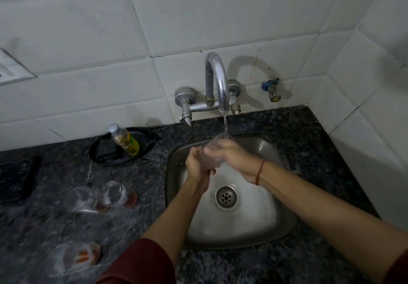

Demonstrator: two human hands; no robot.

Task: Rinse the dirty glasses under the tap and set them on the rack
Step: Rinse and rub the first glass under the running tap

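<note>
Over the steel sink (260, 222) I hold a clear glass (215, 145), tilted, with its mouth under the stream running from the curved tap (217, 80). My left hand (198, 166) grips the lower part of the glass. My right hand (231, 153) wraps over it from the right. On the dark counter left of the sink stand three glasses with brownish dregs: one (118, 194) nearest the sink, one (85, 200) beside it, and one (75, 256) close to the front edge. No rack shows.
A black dish (145, 137) at the back left carries a small bottle (124, 139) of yellow liquid. A dark flat object (15, 180) lies at the far left. White tiled walls close in behind and on the right. A small blue valve (272, 89) juts from the wall.
</note>
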